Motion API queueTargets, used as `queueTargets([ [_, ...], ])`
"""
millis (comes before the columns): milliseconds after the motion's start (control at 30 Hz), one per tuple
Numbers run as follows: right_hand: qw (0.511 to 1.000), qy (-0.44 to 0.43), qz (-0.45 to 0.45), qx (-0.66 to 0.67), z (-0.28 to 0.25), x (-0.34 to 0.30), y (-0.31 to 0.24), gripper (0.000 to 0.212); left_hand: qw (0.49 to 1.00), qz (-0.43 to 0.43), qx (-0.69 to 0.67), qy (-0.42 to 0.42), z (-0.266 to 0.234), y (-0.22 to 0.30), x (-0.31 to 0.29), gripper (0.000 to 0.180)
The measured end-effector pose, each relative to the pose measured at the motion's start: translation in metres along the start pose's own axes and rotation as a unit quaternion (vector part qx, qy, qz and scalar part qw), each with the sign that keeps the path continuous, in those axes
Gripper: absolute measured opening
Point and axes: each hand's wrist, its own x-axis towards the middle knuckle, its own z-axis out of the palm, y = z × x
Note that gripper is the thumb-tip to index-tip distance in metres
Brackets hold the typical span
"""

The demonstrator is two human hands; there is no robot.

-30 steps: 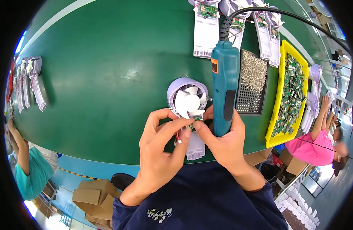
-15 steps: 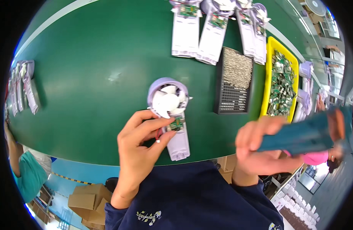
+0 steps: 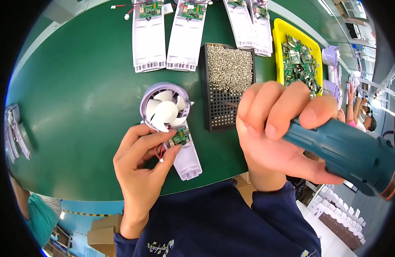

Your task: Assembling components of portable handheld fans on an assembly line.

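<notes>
fan unit lay left of the screw tray, left hand pinching its circuit board, right hand wrapped around a driver near the tray, apparently at screw pickup, which called for careful aim.

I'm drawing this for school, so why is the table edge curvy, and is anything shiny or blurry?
In the head view, the fisheye picture bends the edge of the green table; in the head view too, pale glare marks it, the left hand and white fan look sharp, and the thin tool bit looks soft.
</notes>
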Motion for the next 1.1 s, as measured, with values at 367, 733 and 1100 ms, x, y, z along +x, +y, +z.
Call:
queueTargets([
  [367,0.999,-0.023,0.028,0.035,0.014,0.002,0.012,0.082,1.0,0.01,0.01,0.006,-0.015,0.0,-0.005,0.028],
  [733,0.999,0.028,0.031,0.007,0.022,-0.002,0.02,0.09,1.0,0.011,-0.007,0.003,-0.016,-0.001,-0.004,0.028],
  [1100,0.997,0.011,0.033,0.075,0.005,0.005,0.026,0.092,1.0,0.016,-0.012,-0.001,-0.016,-0.003,-0.003,0.028],
])
